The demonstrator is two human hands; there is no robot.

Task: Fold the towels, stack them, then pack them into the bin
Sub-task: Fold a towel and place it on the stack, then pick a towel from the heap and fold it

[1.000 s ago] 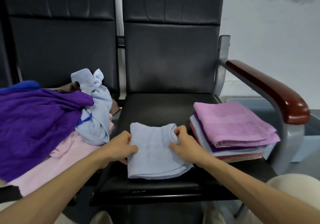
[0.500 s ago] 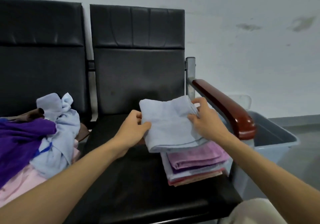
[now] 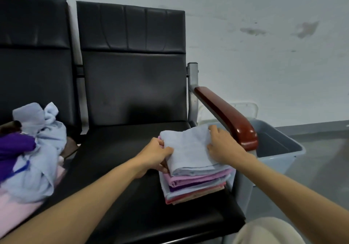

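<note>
ok, unfolded towels (image 3: 37,149) heaped on left chair (image 3: 34,73). left grip (image 3: 154,154) pinches folded blue towel (image 3: 188,149) at its left edge, right grip (image 3: 223,147) curled on its right edge. towel lies atop folded stack (image 3: 198,187) on right chair (image 3: 122,158), near-right side. grey bin (image 3: 283,160) sits right of armrest (image 3: 226,115).
</note>
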